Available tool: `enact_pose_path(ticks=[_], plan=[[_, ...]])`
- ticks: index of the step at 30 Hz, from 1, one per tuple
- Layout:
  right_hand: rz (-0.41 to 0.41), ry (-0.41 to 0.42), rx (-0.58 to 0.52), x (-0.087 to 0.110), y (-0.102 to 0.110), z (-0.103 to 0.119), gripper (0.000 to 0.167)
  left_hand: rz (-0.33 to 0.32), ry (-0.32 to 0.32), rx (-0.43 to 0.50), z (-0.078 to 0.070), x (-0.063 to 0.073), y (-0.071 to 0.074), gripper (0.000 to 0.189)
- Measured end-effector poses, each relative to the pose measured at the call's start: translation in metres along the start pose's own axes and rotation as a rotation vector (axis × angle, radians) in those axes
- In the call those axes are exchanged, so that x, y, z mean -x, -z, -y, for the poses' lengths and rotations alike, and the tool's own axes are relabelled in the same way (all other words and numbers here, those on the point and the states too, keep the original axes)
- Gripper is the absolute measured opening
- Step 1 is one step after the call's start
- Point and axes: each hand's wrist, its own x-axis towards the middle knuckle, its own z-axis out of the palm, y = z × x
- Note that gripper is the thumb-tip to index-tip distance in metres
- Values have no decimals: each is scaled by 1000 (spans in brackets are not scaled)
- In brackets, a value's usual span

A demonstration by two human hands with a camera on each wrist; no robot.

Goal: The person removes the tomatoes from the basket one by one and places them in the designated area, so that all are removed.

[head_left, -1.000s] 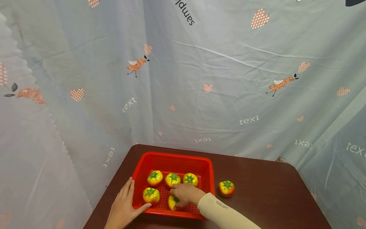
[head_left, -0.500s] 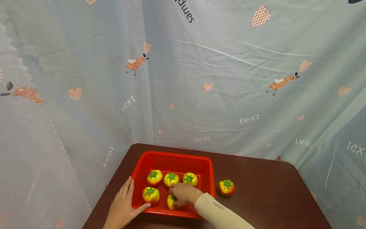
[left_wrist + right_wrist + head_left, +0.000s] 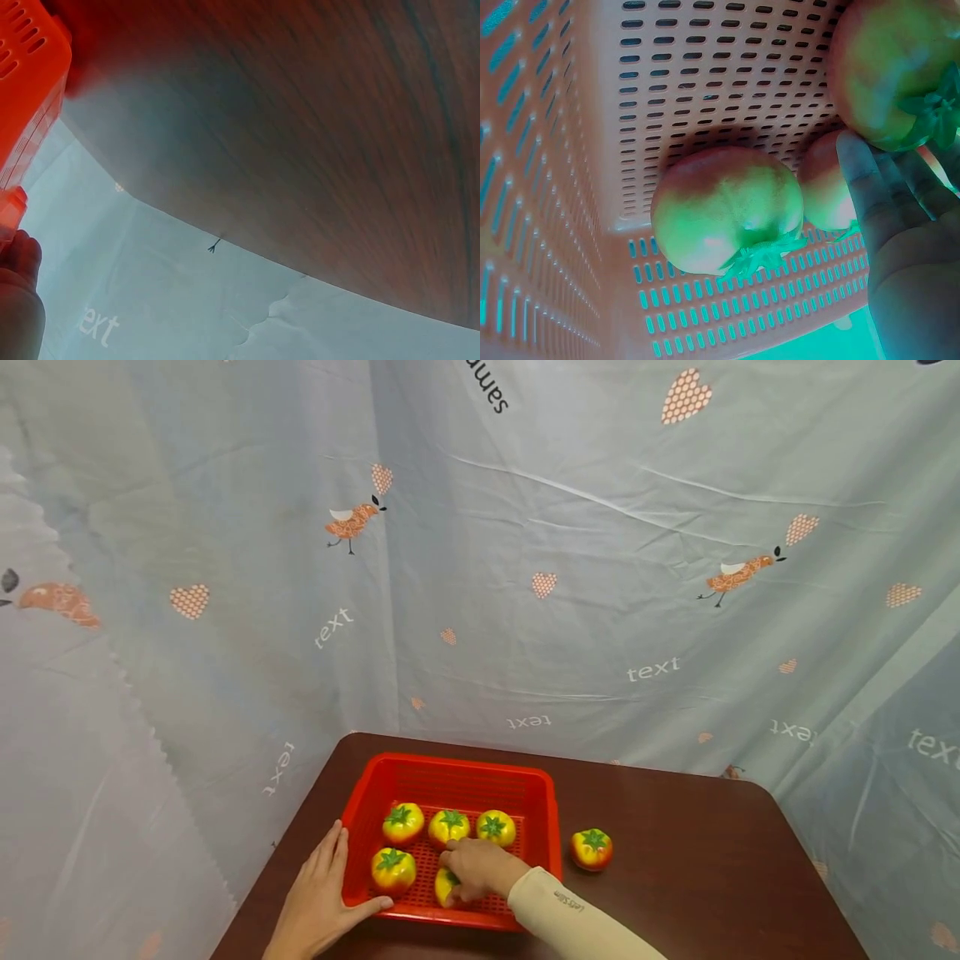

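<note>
One fruit (image 3: pixel 443 887) inside basket (image 3: pixel 465 777), pinched by right hand (image 3: pixel 480 867); left hand (image 3: pixel 318 887) spread at basket's left side. Advise light grip, basket steadied.

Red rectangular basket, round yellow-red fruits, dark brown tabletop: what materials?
Red rectangular basket: smooth, likely moulded plastic; regular slots.
Round yellow-red fruits: glossy, possibly painted plastic or foam; bright highlights.
Dark brown tabletop: satin, wood or laminate; streaky grain.
</note>
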Motion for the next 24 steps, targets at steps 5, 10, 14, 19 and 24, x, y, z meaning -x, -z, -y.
enact_pose_path(ticks=[5, 10, 14, 19, 24], plan=[[-1, 1, -3, 1, 2, 0, 50, 10, 13, 2, -2, 0, 2, 123], [1, -1, -22, 3, 1, -1, 46, 28, 34, 10, -3, -1, 0, 123], [-17, 20, -32, 6, 0, -3, 43, 70, 57, 1, -3, -1, 1, 125], [-38, 30, -32, 12, 2, -4, 43, 135, 85, -8, -3, -1, 2, 127], [-50, 21, -87, 18, 15, -9, 52, 117, 74, -21, -4, -3, 5, 126]])
